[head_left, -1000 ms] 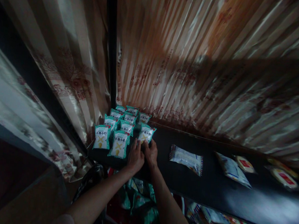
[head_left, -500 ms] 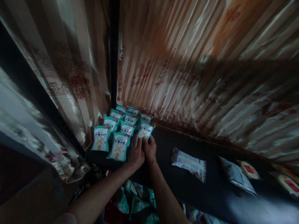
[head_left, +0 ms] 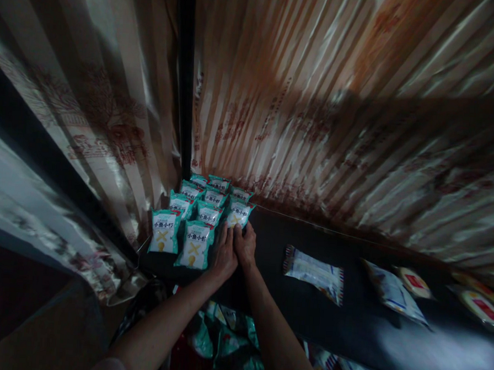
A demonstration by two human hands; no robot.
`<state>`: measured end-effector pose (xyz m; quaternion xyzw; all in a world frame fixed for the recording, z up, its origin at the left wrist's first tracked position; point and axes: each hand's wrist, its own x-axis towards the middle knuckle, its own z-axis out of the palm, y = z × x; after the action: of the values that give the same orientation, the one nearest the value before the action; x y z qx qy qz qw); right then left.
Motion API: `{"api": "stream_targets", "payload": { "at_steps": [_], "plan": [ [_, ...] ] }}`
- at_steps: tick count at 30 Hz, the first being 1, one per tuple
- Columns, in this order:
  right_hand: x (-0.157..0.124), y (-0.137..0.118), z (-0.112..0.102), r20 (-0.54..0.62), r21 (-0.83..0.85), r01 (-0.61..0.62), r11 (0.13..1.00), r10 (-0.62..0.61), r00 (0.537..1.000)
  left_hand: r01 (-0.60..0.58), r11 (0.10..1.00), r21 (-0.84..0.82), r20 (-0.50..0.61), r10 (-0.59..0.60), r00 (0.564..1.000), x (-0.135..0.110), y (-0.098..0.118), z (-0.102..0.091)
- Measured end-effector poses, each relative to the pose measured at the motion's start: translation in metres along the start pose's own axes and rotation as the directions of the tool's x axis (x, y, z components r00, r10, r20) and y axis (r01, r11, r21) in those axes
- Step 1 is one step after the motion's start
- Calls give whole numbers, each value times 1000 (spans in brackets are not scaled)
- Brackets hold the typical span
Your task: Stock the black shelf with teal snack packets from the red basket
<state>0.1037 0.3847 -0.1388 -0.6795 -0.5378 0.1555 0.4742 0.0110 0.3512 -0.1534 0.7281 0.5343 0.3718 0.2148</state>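
Both hands are at one teal-and-white snack bag (head_left: 239,211) at the right front of a group of matching bags on a black shelf. My left hand (head_left: 225,257) grips its lower left side, and my right hand (head_left: 245,245) its lower right, thumb against the front. The bag leans upright, its lower part hidden by the fingers. Just left of my left hand stands another snack bag (head_left: 194,246), with one more bag (head_left: 164,231) at the far left. Several more of the same kind stand in rows behind these.
On the black shelf (head_left: 265,230) to the right lie a blue-and-white packet (head_left: 315,272), a second packet (head_left: 396,292) and oval packs (head_left: 483,308). Below the front edge are several teal bags (head_left: 228,341) and other packets. A pleated curtain (head_left: 316,128) and a dark post (head_left: 184,82) bound the back.
The view has shifted very slightly. Both hands stay on the same snack bag, and the other bags have not visibly moved on the shelf.
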Motion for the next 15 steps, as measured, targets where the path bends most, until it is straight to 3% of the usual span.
{"api": "stream_targets", "payload": {
  "at_steps": [15],
  "plan": [
    [-3,-14,4,-44,-30,13,999,-14,999,18,995,98,20,-20,1000,0,-2,6]
  ]
}}
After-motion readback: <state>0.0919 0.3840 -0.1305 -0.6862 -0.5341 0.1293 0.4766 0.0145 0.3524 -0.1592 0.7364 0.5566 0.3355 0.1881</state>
